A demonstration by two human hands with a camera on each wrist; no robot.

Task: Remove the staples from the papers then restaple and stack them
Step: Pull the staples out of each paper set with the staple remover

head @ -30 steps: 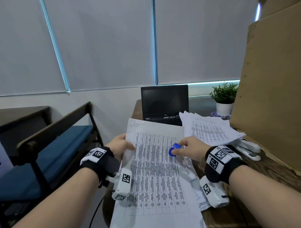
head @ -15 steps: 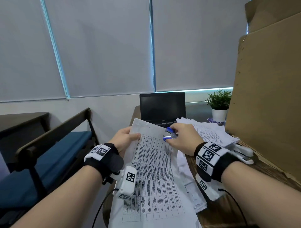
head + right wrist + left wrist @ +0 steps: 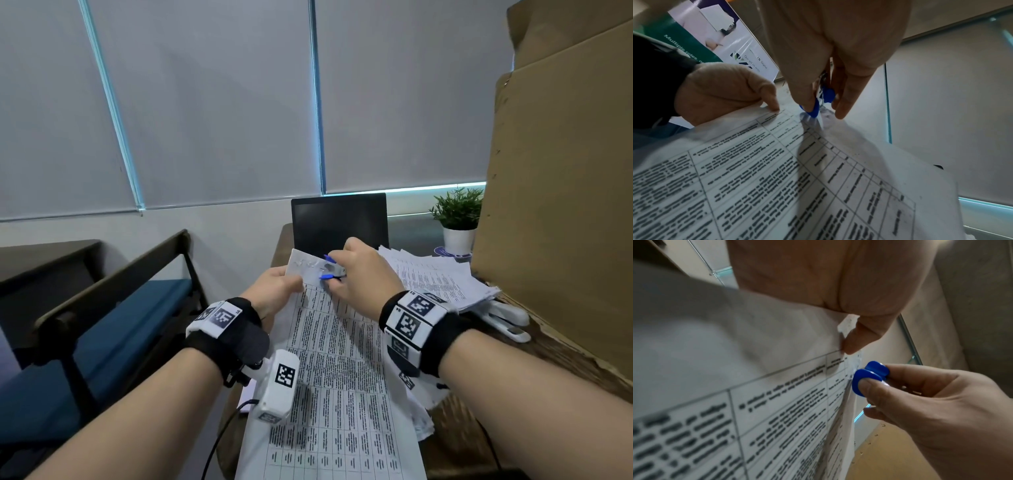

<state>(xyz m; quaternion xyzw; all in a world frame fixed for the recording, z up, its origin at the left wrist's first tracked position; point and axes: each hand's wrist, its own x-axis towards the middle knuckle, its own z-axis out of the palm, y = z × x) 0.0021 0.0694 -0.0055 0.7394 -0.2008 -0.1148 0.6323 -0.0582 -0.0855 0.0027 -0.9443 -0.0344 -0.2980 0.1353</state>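
The printed paper set (image 3: 329,359) is pinched at its far left corner by the left hand (image 3: 270,291), thumb on top. Just right of that pinch, the blue staple remover (image 3: 869,378) is squeezed between thumb and fingers of the right hand (image 3: 363,274), its jaws at the corner. The corner is best kept taut and the remover drawn straight off, lest the sheets tear; beyond the set, the loose paper stack (image 3: 442,277) and white stapler (image 3: 507,318) are waiting.

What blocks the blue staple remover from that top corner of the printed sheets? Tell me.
Nothing visible does. The blue staple remover, pinched in the right hand, already sits at the top corner of the printed paper sheets; the left hand holds the edge beside it, apart.
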